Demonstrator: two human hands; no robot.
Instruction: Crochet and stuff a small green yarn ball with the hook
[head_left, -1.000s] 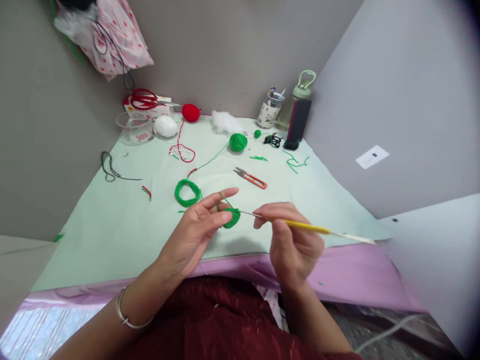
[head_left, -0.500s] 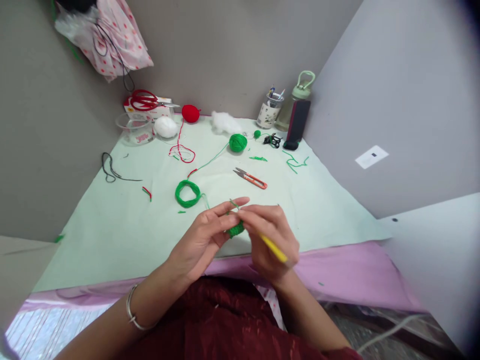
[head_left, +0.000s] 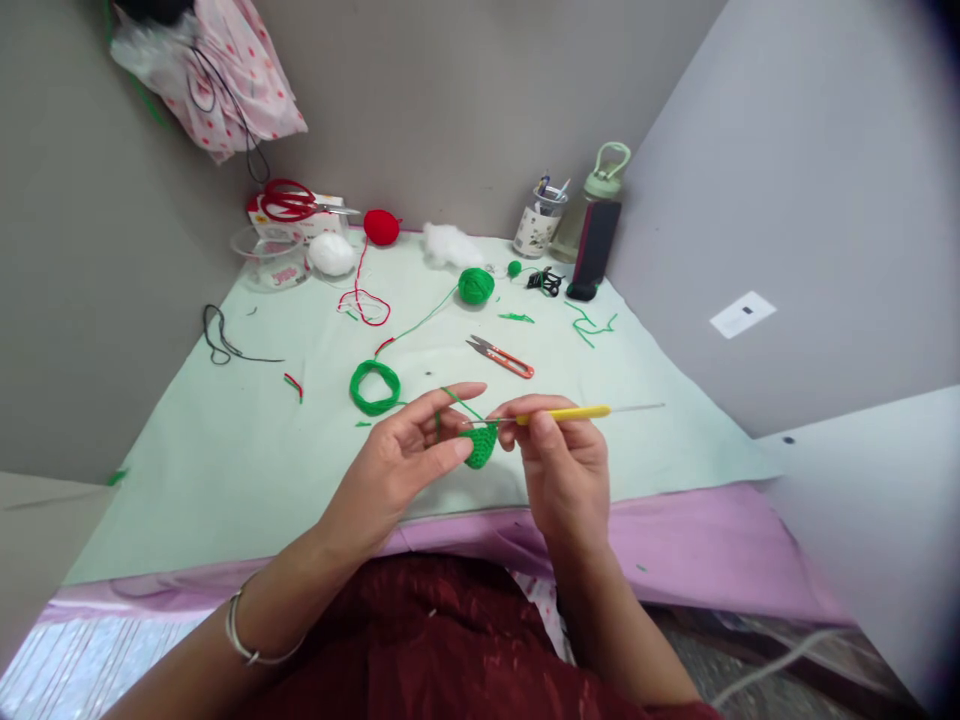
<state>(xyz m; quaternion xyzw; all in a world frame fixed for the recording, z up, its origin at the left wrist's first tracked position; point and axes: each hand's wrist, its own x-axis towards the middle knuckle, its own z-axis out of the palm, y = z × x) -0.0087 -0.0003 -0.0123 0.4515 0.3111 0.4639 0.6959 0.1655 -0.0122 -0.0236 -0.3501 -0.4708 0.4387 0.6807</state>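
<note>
My left hand (head_left: pixel 401 465) pinches a small green crochet piece (head_left: pixel 480 446) between thumb and fingers, with its forefinger stretched out and a strand of green yarn (head_left: pixel 459 400) running over it. My right hand (head_left: pixel 562 470) is closed on a yellow-handled crochet hook (head_left: pixel 570 412), which lies level and points left into the piece. Both hands hover just above the near edge of the pale green mat (head_left: pixel 225 460). The yarn leads back to a green coil (head_left: pixel 375 386) and a green ball (head_left: pixel 476 285).
Orange snips (head_left: pixel 501 356) lie beyond my hands. At the back stand red scissors (head_left: pixel 292 200) on a box, a plastic bowl (head_left: pixel 270 258), white (head_left: pixel 331 252) and red (head_left: pixel 382 226) balls, stuffing (head_left: pixel 450 243), a pen cup (head_left: pixel 538 222), a bottle (head_left: pixel 592 200). Walls close in on three sides.
My right hand swung the hook from pointing down at the piece to lying level, handle out to the right. The green piece turned slightly in my left hand.
</note>
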